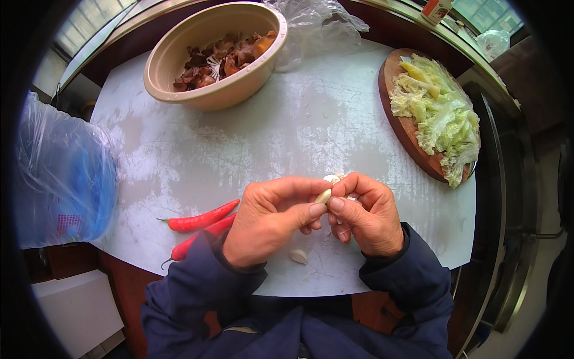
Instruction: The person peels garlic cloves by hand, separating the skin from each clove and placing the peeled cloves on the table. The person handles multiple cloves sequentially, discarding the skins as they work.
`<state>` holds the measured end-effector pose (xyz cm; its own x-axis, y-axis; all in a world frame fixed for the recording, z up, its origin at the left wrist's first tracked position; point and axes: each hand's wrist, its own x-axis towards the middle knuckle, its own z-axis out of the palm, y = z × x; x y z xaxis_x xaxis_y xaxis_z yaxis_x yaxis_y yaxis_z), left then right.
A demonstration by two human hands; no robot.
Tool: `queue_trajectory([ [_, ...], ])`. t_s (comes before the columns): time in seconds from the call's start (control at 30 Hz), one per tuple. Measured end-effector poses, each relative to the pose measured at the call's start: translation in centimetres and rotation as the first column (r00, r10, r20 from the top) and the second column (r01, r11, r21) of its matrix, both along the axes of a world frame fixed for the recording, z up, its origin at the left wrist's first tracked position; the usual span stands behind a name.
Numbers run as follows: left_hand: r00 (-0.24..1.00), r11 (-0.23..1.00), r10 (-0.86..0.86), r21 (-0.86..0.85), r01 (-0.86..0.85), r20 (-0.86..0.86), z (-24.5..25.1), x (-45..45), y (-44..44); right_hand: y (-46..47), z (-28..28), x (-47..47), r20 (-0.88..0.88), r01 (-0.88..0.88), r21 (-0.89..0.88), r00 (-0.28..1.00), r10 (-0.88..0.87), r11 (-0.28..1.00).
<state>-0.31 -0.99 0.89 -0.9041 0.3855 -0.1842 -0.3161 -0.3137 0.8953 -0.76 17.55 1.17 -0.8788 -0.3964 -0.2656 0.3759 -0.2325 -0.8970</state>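
Between the thumb and fingers of my left hand [273,215] is a pale garlic clove [323,196]. The fingertips of my right hand [370,215] pinch at the clove's upper right end. White garlic pieces and skin [332,178] lie just behind my fingers, partly hidden by them. Nearer to me on the table rests another garlic clove [298,256], apart from both hands. Two red chili peppers [202,217] lie left of my left hand; my sleeve and hand cover part of the nearer one.
A beige basin [215,101] holding dark wood ear fungus stands at the back of the worn table [269,143]. Behind it is a clear plastic bag [314,31]. Napa cabbage leaves [441,116] cover a round wooden board [399,121] at right. A plastic-wrapped blue package [67,175] stands left.
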Motion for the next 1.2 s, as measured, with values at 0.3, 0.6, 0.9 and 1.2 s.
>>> queue_trajectory([
  [0.3,1.000,0.999,0.008,-0.045,-0.007,0.018,0.17,0.08,0.07,-0.14,-0.02,-0.02,0.034,0.010,0.078,0.999,-0.013,0.997],
  [0.6,0.997,0.995,0.031,-0.091,-0.037,-0.064,0.07,0.26,0.10,0.25,-0.31,-0.10,0.061,-0.043,-0.032,0.997,0.045,0.999],
  [0.9,1.000,0.997,0.026,-0.067,-0.025,0.009,0.29,0.19,-0.01,0.21,-0.16,-0.09,0.086,-0.051,-0.025,0.995,0.053,0.998],
  [1.2,0.997,0.998,0.038,-0.038,-0.041,-0.067,-0.04,0.24,0.24,0.07,-0.17,0.05,0.024,-0.038,0.067,0.999,0.036,0.997],
])
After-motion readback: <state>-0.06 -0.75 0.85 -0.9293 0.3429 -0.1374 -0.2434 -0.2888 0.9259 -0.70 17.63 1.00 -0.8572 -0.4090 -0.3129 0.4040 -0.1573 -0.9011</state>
